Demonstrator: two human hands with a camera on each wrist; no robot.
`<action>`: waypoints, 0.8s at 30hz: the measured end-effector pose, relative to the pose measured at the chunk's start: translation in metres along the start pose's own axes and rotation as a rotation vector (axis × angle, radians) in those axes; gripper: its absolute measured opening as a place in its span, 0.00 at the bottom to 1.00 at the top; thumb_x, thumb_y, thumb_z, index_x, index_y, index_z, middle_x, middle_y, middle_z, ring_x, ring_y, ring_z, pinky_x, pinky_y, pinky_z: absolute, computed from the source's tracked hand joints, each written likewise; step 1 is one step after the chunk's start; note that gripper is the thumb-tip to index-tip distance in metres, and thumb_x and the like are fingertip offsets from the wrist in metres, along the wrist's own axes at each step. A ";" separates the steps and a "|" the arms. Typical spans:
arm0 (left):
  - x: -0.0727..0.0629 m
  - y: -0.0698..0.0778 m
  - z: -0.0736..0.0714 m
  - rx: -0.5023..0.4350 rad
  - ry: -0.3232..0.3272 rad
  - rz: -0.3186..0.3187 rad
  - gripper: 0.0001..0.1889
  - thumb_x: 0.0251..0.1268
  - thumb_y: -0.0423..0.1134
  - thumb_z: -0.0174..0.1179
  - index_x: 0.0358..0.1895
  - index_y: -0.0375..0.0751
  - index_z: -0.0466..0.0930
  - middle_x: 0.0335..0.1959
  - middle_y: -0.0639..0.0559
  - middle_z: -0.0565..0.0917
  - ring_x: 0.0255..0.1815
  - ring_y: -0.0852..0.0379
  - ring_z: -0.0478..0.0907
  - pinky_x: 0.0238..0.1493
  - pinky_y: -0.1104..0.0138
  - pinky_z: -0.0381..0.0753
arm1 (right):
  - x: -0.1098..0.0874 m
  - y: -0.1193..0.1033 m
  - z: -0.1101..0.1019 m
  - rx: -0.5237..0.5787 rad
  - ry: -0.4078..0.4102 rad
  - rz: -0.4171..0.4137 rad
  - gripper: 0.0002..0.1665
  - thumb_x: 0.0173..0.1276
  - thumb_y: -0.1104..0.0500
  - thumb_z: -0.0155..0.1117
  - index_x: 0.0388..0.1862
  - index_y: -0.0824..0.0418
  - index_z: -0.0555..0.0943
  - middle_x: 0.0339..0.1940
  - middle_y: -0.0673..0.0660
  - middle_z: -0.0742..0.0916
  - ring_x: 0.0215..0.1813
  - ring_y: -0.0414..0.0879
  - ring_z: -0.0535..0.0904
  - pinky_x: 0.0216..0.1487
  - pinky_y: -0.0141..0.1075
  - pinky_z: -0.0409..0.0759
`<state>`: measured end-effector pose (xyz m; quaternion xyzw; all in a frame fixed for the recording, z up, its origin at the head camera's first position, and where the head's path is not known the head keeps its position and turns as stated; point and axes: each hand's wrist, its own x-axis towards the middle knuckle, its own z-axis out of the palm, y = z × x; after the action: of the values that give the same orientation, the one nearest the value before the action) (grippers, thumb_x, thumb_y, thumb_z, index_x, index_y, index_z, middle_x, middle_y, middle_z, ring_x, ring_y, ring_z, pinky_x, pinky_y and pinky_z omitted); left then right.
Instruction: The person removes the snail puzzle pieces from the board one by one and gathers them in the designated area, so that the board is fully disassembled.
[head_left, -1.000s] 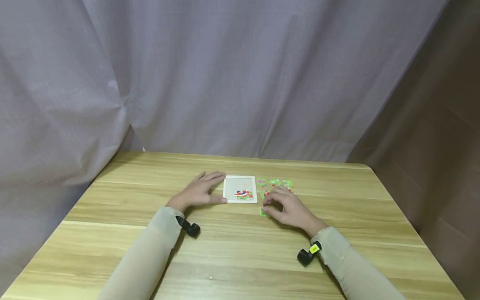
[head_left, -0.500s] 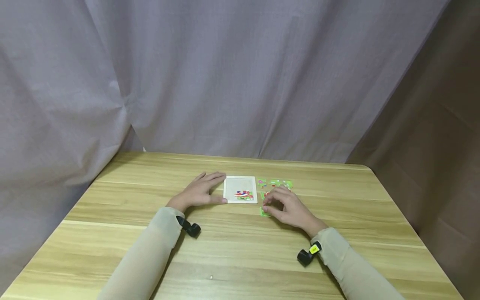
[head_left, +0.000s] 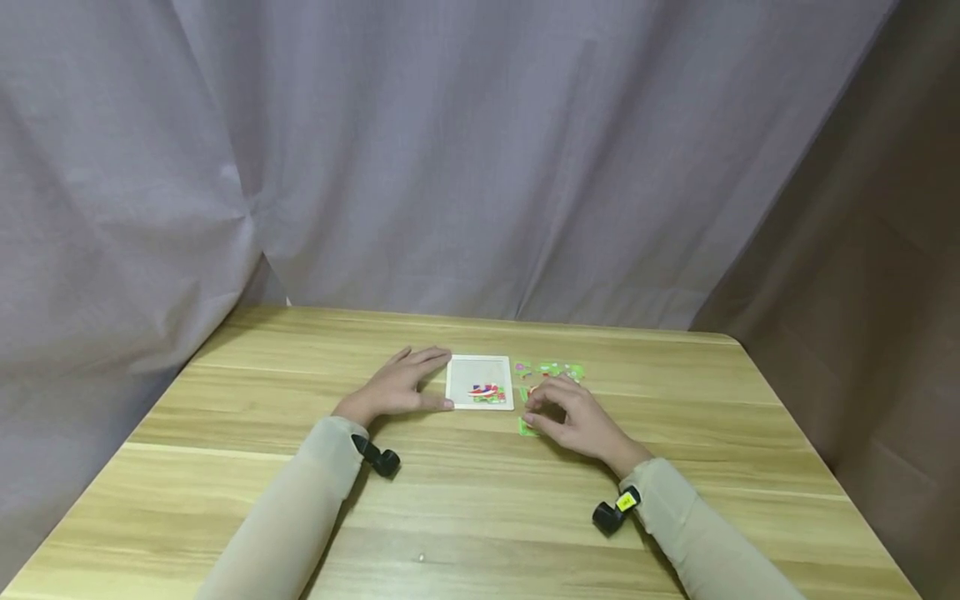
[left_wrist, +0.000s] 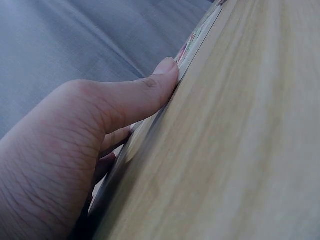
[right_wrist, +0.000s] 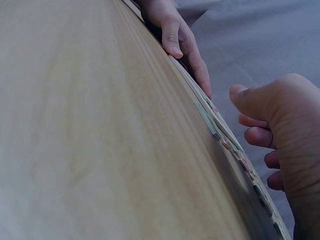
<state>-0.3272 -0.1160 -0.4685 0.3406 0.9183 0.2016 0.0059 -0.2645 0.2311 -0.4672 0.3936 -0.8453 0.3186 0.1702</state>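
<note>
A white square puzzle tray (head_left: pixel 480 371) lies on the wooden table (head_left: pixel 480 500), with a few coloured pieces (head_left: pixel 487 390) set in its near edge. My left hand (head_left: pixel 405 383) lies flat on the table beside the tray. Its thumb (left_wrist: pixel 150 92) touches the tray's edge (left_wrist: pixel 197 37). Several loose green and red pieces (head_left: pixel 551 367) lie right of the tray. My right hand (head_left: pixel 570 414) hovers over them with loosely curled fingers. One green piece (head_left: pixel 527 428) lies by its thumb. In the right wrist view nothing sits between the thumb (right_wrist: pixel 250 97) and the fingers.
Grey curtains (head_left: pixel 450 167) hang close behind the table and on the left, and a brown one on the right. Small black wrist cameras (head_left: pixel 382 458) sit on both beige sleeves. Bare wood stretches from the hands to the near edge.
Hardly anything: the head view has tipped slightly, and both hands keep their places by the tray and the loose pieces.
</note>
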 end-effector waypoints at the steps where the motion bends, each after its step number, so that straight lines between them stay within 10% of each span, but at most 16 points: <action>1: 0.000 0.000 0.000 0.000 0.001 -0.002 0.52 0.58 0.74 0.58 0.79 0.45 0.57 0.80 0.51 0.59 0.80 0.52 0.52 0.80 0.46 0.38 | 0.000 0.000 0.000 0.002 0.001 0.000 0.07 0.63 0.55 0.75 0.39 0.52 0.85 0.38 0.43 0.85 0.43 0.41 0.76 0.45 0.37 0.75; 13: 0.000 0.002 0.000 0.010 0.002 0.001 0.52 0.58 0.74 0.58 0.80 0.46 0.57 0.80 0.50 0.58 0.80 0.51 0.51 0.80 0.45 0.38 | 0.007 0.002 -0.001 -0.022 -0.020 0.036 0.06 0.65 0.55 0.74 0.39 0.50 0.84 0.39 0.42 0.85 0.44 0.42 0.75 0.44 0.38 0.75; 24: 0.000 0.001 0.000 0.009 -0.006 -0.007 0.52 0.58 0.75 0.57 0.80 0.47 0.56 0.80 0.51 0.58 0.80 0.51 0.51 0.80 0.46 0.37 | 0.058 0.002 0.001 0.062 -0.157 0.165 0.16 0.70 0.52 0.69 0.51 0.60 0.84 0.44 0.51 0.87 0.39 0.44 0.78 0.40 0.40 0.81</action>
<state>-0.3266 -0.1153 -0.4682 0.3381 0.9204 0.1963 0.0081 -0.3025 0.1992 -0.4374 0.3517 -0.8754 0.3255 0.0644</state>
